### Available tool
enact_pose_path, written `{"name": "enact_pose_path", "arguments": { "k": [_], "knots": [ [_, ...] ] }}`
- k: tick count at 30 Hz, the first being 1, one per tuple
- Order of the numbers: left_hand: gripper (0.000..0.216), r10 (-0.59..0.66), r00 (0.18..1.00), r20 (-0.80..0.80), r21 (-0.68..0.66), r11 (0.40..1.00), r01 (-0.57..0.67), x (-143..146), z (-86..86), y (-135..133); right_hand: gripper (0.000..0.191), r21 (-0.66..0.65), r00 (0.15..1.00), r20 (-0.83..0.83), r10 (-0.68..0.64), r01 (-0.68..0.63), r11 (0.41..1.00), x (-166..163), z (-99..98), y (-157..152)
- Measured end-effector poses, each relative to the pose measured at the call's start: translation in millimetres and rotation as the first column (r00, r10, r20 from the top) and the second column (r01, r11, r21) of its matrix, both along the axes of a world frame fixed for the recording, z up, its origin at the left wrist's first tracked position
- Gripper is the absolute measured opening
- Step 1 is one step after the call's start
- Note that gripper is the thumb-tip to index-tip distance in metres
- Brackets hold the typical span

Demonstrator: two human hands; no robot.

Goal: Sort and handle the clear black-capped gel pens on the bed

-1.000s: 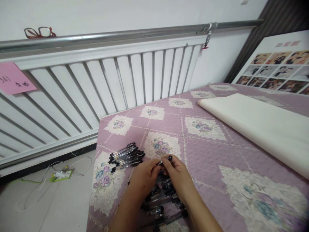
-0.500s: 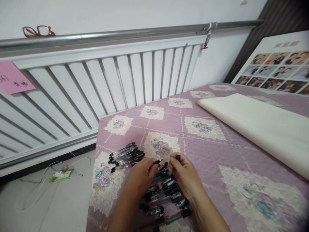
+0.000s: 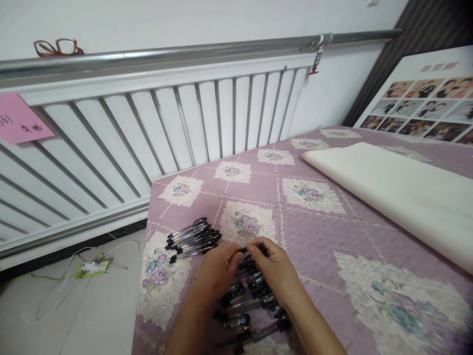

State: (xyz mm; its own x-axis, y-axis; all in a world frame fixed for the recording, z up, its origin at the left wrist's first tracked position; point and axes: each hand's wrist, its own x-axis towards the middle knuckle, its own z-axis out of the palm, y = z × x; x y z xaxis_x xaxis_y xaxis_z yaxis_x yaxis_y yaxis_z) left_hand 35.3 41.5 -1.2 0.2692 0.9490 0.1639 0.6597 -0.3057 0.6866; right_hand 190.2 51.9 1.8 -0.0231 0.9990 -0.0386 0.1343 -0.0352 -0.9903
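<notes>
My left hand point(image 3: 217, 270) is closed around the barrel of a black gel pen point(image 3: 244, 249), most of which is hidden by the fingers. Against its tip end, my right hand point(image 3: 274, 268) pinches a black pen cap point(image 3: 262, 248), largely covered by my fingers. The two hands almost meet, with pen and cap in line. Below them and between my forearms lies a loose spread of clear-barrelled pens and black caps point(image 3: 238, 321). To the left of my left hand, a row of capped pens point(image 3: 192, 240) rests on the cloth.
A purple floral tablecloth point(image 3: 254, 185) covers the table. On the right lies a folded cream sheet point(image 3: 395, 192), with a photo board point(image 3: 424, 98) behind it. A white radiator point(image 3: 207, 118) stands along the wall. On the floor at left is a power strip point(image 3: 94, 268) with cords.
My right hand has moved left, bringing the cap onto the pen's bare tip, which was showing before. The left hand has hardly moved.
</notes>
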Motion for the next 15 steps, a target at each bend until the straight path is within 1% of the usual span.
{"name": "enact_pose_path", "arguments": {
  "k": [5, 8, 9, 11, 13, 15],
  "knots": [
    [0.019, -0.01, 1.0, 0.011, -0.007, 1.0, 0.01, -1.0, 0.6, 0.1, 0.02, -0.025, 0.997, -0.053, 0.055, -0.056, 0.998, 3.0, -0.5, -0.8],
    [0.017, 0.001, 1.0, 0.01, -0.003, 1.0, -0.001, -0.1, 2.5, -0.3, 0.027, -0.04, 0.996, -0.092, 0.021, -0.025, 0.999, 4.0, -3.2, 0.1],
    [0.016, 0.001, 1.0, 0.012, 0.001, 1.0, -0.001, 0.5, 3.2, -0.4, 0.026, -0.045, 0.996, -0.094, 0.005, -0.009, 0.999, 4.3, -3.9, 0.5],
    [0.016, -0.012, 1.0, 0.024, 0.005, 1.0, 0.012, 1.6, 4.4, -0.5, 0.021, -0.05, 0.997, -0.075, 0.002, -0.006, 0.999, 4.7, -4.5, 1.4],
    [0.017, -0.026, 0.999, 0.04, -0.001, 1.0, 0.026, 2.5, 4.9, -0.4, 0.019, -0.051, 0.999, -0.043, 0.026, -0.029, 0.998, 5.2, -4.3, 1.9],
    [0.02, -0.006, 0.998, 0.061, -0.011, 1.0, 0.007, 2.5, 4.6, -0.1, 0.019, -0.049, 0.999, -0.028, 0.03, -0.031, 0.998, 5.9, -3.9, 2.0]
  ]
}}
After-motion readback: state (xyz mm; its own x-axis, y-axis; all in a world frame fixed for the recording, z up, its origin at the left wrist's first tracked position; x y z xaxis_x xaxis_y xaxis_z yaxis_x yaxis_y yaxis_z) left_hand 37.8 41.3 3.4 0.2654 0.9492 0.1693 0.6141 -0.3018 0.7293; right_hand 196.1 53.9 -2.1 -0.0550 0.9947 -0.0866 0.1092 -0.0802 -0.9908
